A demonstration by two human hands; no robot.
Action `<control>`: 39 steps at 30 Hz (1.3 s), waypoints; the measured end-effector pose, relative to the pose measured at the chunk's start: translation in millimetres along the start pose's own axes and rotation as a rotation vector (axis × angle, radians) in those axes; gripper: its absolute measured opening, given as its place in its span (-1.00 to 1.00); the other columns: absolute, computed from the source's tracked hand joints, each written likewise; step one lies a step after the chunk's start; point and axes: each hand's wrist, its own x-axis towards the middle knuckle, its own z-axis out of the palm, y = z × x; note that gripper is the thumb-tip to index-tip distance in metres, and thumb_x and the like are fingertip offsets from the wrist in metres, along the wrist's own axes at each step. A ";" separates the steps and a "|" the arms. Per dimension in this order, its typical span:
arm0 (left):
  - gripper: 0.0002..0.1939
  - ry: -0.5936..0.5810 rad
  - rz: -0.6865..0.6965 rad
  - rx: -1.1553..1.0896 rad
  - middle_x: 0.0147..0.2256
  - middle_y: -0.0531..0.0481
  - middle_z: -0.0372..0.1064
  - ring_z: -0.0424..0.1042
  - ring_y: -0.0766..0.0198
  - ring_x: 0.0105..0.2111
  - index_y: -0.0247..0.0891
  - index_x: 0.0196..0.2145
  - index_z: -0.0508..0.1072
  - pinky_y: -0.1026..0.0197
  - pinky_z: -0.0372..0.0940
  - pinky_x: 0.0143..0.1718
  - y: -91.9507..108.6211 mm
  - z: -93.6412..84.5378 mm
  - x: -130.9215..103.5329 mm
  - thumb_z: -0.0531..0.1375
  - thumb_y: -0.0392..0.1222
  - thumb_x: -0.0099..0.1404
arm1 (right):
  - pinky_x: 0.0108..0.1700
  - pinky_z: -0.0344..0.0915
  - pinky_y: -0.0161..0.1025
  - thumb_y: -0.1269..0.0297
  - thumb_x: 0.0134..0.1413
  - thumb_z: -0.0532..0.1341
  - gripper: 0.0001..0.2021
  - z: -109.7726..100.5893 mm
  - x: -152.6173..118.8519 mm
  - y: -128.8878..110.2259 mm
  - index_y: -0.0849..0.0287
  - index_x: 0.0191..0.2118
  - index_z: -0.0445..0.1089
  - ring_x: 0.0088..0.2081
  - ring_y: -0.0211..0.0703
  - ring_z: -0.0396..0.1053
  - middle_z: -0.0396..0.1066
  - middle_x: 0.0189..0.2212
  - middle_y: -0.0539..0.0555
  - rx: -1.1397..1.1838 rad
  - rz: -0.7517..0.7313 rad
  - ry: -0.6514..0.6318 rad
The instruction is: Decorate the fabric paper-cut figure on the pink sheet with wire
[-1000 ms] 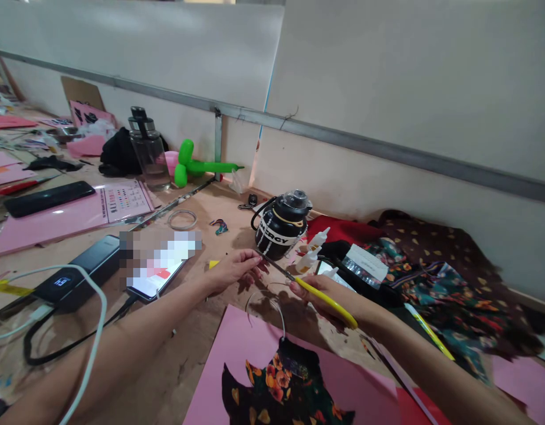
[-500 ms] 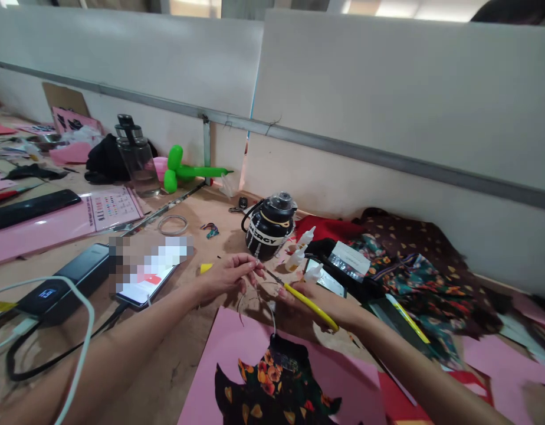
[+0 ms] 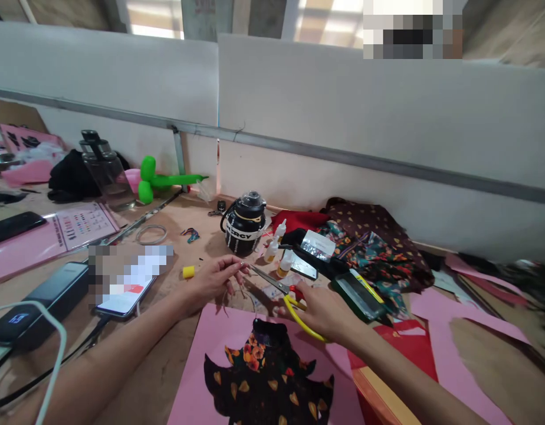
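My left hand [image 3: 223,277] is closed, its thumb and forefinger pinched together on a thin cord [image 3: 225,306] that dangles below the fingers. My right hand [image 3: 319,307] grips scissors [image 3: 304,323] with yellow and red handles. Their blades point left, with the tips close to my left fingertips. Beneath both hands lies a dark patterned fabric cutout [image 3: 266,378] with jagged, pointed sides and an orange flower print, set on a pink sheet [image 3: 193,366]. A small yellow cap [image 3: 188,272] sits left of my left hand.
Behind my hands stand a black jug-shaped bottle [image 3: 245,227] and several small glue bottles [image 3: 285,264]. Patterned cloth [image 3: 378,236] is heaped at the right. At the left lie a lit phone [image 3: 135,286] and a cabled power bank [image 3: 42,301]. A white partition [image 3: 365,130] runs along the back.
The view has swung right, so things on the table appear farther left. My right hand has turned the scissors, showing more of the blades and handle loops. My left hand keeps its pinch.
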 end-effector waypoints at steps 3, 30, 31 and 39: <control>-0.68 0.004 -0.018 -0.019 -0.42 0.03 0.37 0.32 0.49 -0.66 -0.29 -0.19 0.42 0.45 0.20 -0.70 -3.3 2.7 -1.3 0.15 0.01 0.26 | -0.49 0.00 -0.25 -0.19 0.09 0.00 -0.52 5.1 -29.8 13.7 0.18 -0.24 0.31 -0.35 0.15 0.46 0.51 -0.39 0.23 0.015 0.088 0.015; -0.61 -0.151 -0.245 -0.072 -0.36 -0.08 0.43 0.45 0.31 -0.57 -0.30 -0.15 0.36 0.35 0.33 -0.69 -7.5 49.1 -42.1 0.22 0.04 0.19 | -0.39 0.10 -0.30 0.35 0.01 0.12 -0.90 31.7 -75.2 79.5 0.21 -0.38 0.37 -0.26 -0.06 0.38 0.41 -0.29 0.15 0.083 0.307 0.136; -0.62 -0.138 -0.255 -0.079 -0.36 -0.07 0.44 0.44 0.35 -0.57 -0.31 -0.17 0.38 0.38 0.33 -0.66 -9.0 50.6 -45.8 0.22 0.04 0.19 | -0.39 0.10 -0.29 0.35 0.00 0.12 -0.91 34.6 -70.2 80.3 0.21 -0.40 0.36 -0.27 -0.06 0.38 0.41 -0.31 0.15 0.085 0.309 0.138; -0.67 -0.082 -0.348 -0.032 -0.28 -0.10 0.47 0.46 0.41 -0.52 -0.27 -0.19 0.44 0.53 0.04 -0.73 -8.7 58.1 -68.7 0.15 0.04 0.25 | -0.34 0.25 -0.24 0.15 0.09 0.11 -0.82 38.0 -61.0 83.4 0.12 -0.24 0.26 -0.34 -0.07 0.41 0.46 -0.36 0.09 0.428 0.186 0.212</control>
